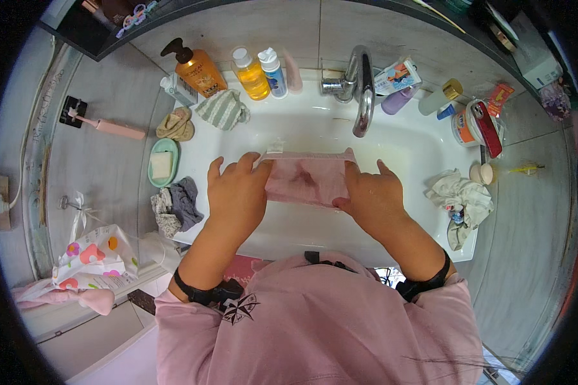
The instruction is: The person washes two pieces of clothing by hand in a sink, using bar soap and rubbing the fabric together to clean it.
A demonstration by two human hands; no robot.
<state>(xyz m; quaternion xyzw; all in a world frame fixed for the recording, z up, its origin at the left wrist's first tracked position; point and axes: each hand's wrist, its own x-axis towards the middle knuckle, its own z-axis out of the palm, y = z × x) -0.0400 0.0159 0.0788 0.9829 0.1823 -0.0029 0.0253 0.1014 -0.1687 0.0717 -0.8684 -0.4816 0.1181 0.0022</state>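
Observation:
Stretched between my two hands is a thin pink cloth [313, 180] with a gathered top edge and a small white tag [275, 147]. A darker, wet-looking patch shows at its middle. My left hand [238, 195] grips the left end, and my right hand [373, 197] has the right end between thumb and fingers. Both hands hold it above the basin of the white sink [414, 139]. Behind the cloth, the chrome faucet [363, 91] bends down over the basin; I cannot tell whether water stands in it.
A pump bottle [202, 72], an amber bottle [251, 79] and a blue-white bottle [274, 79] line the back rim. Left are a striped cloth [224, 110], grey cloth [185, 202] and soap [161, 165] in a green dish [171, 177]. Right lie a crumpled pale cloth [462, 197] and red phone [487, 129].

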